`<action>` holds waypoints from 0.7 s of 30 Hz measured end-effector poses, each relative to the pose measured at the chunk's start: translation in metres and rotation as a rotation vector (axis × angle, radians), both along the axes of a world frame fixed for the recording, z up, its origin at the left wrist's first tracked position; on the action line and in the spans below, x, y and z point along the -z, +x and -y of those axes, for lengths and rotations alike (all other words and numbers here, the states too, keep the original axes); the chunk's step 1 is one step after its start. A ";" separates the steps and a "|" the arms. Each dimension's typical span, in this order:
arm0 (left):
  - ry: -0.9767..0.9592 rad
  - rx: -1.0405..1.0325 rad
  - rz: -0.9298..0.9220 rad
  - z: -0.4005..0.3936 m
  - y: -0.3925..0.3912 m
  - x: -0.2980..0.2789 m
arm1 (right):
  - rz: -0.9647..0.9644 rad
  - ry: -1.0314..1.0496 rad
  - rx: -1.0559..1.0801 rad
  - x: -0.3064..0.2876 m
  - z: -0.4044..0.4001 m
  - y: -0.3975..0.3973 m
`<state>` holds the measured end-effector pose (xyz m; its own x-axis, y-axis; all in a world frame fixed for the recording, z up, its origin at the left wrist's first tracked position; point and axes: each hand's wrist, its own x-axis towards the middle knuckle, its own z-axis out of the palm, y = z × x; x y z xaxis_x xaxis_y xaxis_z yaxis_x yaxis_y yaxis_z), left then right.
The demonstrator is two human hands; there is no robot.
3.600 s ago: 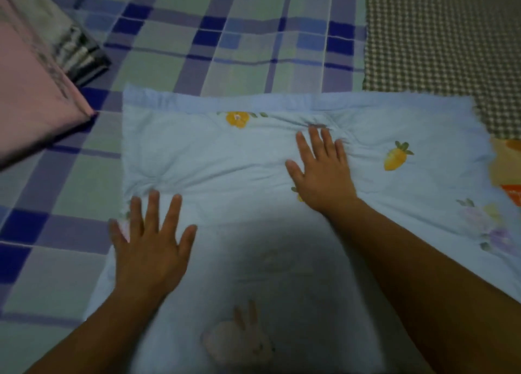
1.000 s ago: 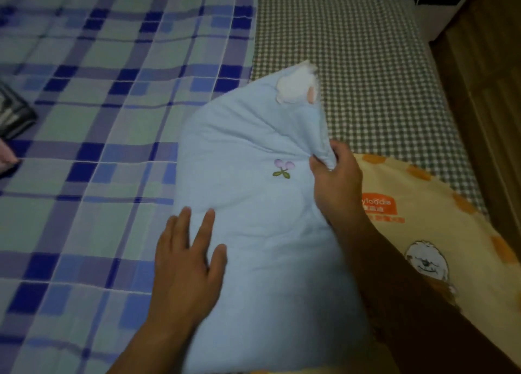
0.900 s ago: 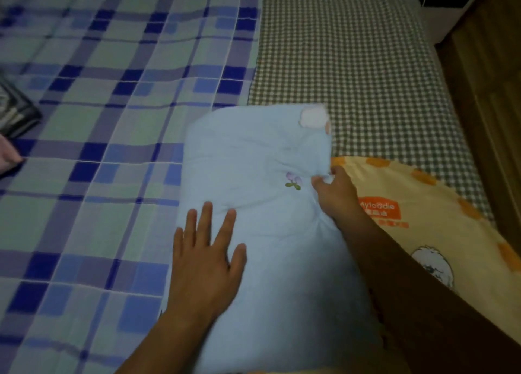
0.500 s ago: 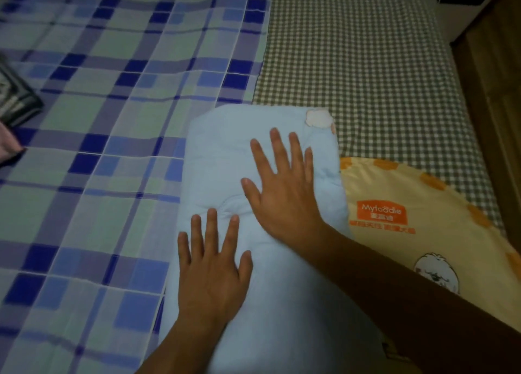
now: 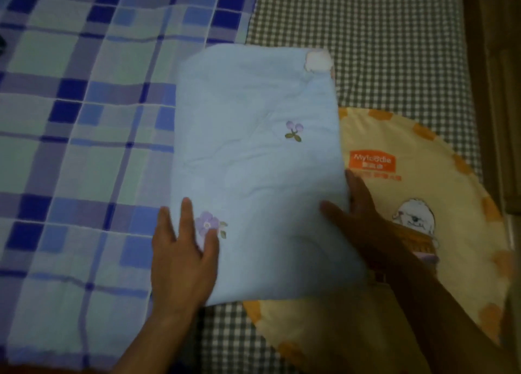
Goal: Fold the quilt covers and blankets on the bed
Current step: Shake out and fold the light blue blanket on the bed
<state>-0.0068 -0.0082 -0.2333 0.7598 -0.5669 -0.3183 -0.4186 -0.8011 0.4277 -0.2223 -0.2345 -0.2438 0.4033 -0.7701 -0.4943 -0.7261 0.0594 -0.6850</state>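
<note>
On the bed (image 5: 366,49), the folded blue blanket (image 5: 253,162) lies between both hands. Left hand (image 5: 183,258) rests flat, fingers straight; right hand (image 5: 363,218) seems to cup its edge, though blurred. Square both sides evenly before folding again.

Two bare forearms reach in from the lower edge, with no sleeve, watch or ring showing on either. The left hand (image 5: 183,256) and right hand (image 5: 358,218) are ungloved.
</note>
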 end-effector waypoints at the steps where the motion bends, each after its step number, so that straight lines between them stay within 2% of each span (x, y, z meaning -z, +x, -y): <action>1: -0.044 -0.107 -0.128 -0.014 -0.001 -0.002 | 0.056 0.096 0.059 -0.011 -0.023 -0.017; 5: -0.306 -0.371 -0.521 -0.048 0.002 -0.003 | 0.197 0.255 0.340 -0.033 -0.094 -0.030; 8: -0.471 -0.598 -1.033 -0.062 0.005 -0.004 | 0.190 0.321 0.493 -0.029 -0.100 -0.019; 10: -0.462 -0.578 -1.225 -0.068 0.008 -0.008 | 0.133 0.363 0.528 -0.021 -0.093 -0.014; 13: -0.416 -0.443 -1.127 -0.059 0.018 -0.028 | 0.113 0.537 0.621 -0.019 -0.084 -0.017; 15: -0.423 -0.379 -1.051 -0.051 0.033 -0.046 | 0.191 0.740 0.628 -0.031 -0.080 -0.022; 17: -0.516 -0.354 -0.980 -0.047 0.062 -0.065 | 0.305 0.893 0.561 -0.042 -0.083 -0.023; 20: -0.789 -0.519 -0.838 -0.061 0.125 -0.081 | 0.520 1.011 0.428 -0.049 -0.121 0.014; 21: -0.868 -0.616 -0.868 -0.071 0.138 -0.078 | 0.540 1.056 0.421 -0.051 -0.141 0.035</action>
<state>0.1316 0.0627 -0.1549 0.6998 -0.4726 -0.5357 0.5605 -0.1017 0.8219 -0.1872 -0.0931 -0.1924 0.5653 -0.2184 -0.7955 -0.1605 0.9168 -0.3658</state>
